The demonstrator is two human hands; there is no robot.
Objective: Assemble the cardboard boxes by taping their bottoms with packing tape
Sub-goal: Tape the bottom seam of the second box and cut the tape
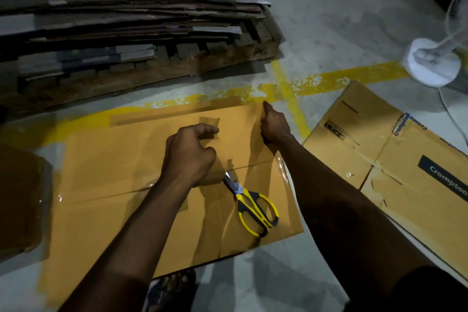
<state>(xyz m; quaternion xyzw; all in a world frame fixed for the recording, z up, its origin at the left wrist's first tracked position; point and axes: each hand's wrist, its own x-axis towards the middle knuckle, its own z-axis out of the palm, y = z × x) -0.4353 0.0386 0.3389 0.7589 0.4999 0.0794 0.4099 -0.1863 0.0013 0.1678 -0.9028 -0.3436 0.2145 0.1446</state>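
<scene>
A brown cardboard box [121, 159] stands on the floor with its closed flaps facing up. Glossy clear tape [279, 163] runs along the middle seam and over the right edge. My left hand [190, 152] rests on the flaps near the centre, fingers curled, knuckles down, nothing visible in it. My right hand [274, 125] is at the box's far right edge, thumb pointing up, fingers wrapped over the edge. What is under those fingers is hidden. Yellow-and-black scissors [253, 206] lie shut on the box, just right of my left forearm.
A tall stack of flattened cartons [126, 20] on a pallet fills the far left. A printed, flattened carton [379, 159] lies to the right. A white fan base [433, 63] stands at the far right. Another box [20, 200] sits at the left edge. Yellow lines mark the floor.
</scene>
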